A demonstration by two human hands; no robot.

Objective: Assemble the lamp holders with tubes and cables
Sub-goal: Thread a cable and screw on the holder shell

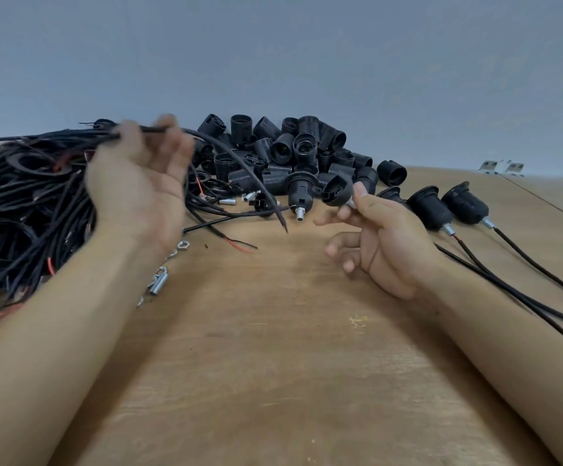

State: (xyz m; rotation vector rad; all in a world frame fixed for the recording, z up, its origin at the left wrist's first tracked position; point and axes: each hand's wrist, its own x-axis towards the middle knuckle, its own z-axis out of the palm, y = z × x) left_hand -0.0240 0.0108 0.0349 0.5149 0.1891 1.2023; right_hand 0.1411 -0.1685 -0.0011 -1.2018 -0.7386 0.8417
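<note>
On the desk, far left: cable pile, black leads tangled with black rings, many unused, runs off the left frame edge.
Left hand: raised over the pile edge, palm toward camera, fingers curled, pinching one black cable near its upper end; hand is blurred so exact finger contact unclear. Cable arcs right and down, stripped tip hanging just above the desk, touching nothing I can see.
Loose hardware: metal tubes and nuts scattered beside the left forearm.
Centre back: holder heap, lots of loose black sockets, unassembled. One holder with tube stands in front of it, no cable in it.
Right hand: thumb and forefinger pinch a holder cap by its metal tube; other fingers loosely curled, holding nothing.
Right side: finished holders, about three with tubes and cables fitted, leads trailing toward the near-right edge.
Progress: early, I judge; few done, big heap left. Step in hand looks like threading the cable into the cap's tube.
Room: bare wood between the forearms, wide open. Desk's right edge close behind the finished units; their leads cross the right arm's lane, could snag.
</note>
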